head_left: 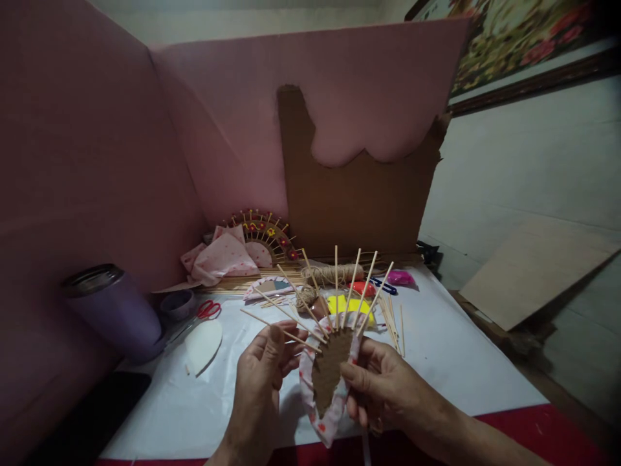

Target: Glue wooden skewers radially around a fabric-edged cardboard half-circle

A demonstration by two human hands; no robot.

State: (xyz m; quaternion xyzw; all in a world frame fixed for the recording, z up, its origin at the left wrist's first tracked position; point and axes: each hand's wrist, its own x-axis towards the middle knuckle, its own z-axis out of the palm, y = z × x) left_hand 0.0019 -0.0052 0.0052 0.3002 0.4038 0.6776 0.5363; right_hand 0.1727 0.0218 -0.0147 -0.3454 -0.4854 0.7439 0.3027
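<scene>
A cardboard piece (330,372) edged with folded pink dotted cloth (327,427) is held above the table, its pointed end down. Several thin wooden sticks (358,275) fan out from its upper edge. My right hand (383,375) grips the piece by its right side, thumb on the cardboard and fingers behind. At the left, my left hand (264,362) has its thumb and fingers closed around the lowest wooden stick (286,333), close to the cloth edge. Part of that stick is hidden by the thumb.
Behind are a decorated fan (272,230), pink cloth (223,255), twine (334,273), yellow packet (356,307) and loose sticks (391,320). Leftward stand a purple tumbler (116,314), red-handled scissors (208,309) and a white oval piece (204,346). Pink boards (233,129) wall the table.
</scene>
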